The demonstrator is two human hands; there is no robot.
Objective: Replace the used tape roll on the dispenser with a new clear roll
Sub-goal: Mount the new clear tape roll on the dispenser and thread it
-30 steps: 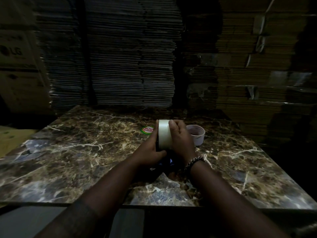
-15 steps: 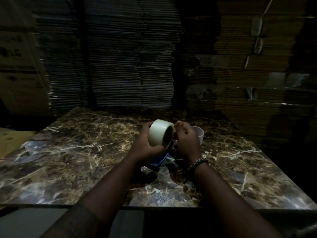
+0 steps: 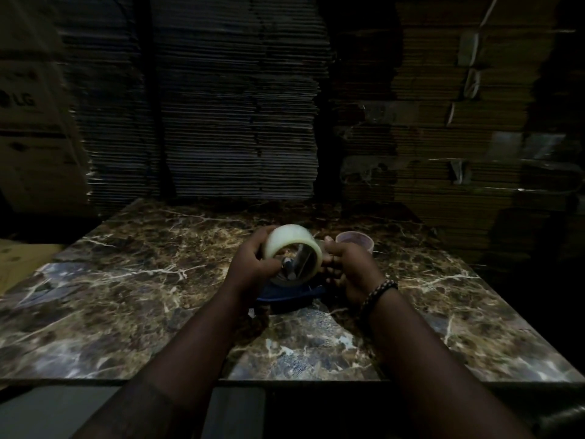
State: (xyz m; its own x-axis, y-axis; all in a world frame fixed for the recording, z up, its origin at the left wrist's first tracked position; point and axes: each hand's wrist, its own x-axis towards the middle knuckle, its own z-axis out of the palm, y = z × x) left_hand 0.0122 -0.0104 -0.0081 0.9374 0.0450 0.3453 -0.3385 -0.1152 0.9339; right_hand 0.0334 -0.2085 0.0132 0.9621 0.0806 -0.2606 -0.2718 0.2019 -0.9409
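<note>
A clear tape roll [image 3: 289, 240] is tilted with its open core facing me, over the marble table [image 3: 126, 280]. My left hand [image 3: 251, 266] grips the roll from its left side. Through the core I see a grey spindle [image 3: 289, 270] of the blue dispenser [image 3: 289, 293], which rests on the table below the roll. My right hand [image 3: 349, 269], with a beaded bracelet on the wrist, is curled against the right side of the roll and the dispenser; what its fingers grip is hidden. The roll is blurred.
A small clear plastic cup [image 3: 354, 242] stands just behind my right hand. Tall stacks of flattened cardboard [image 3: 237, 106] wall off the table's far edge. A printed carton [image 3: 28, 122] stands at the left. The scene is dim.
The roll has turned from edge-on to core-facing and come down over the dispenser's spindle. The green-and-red label seen on the table a second ago is hidden behind my hands.
</note>
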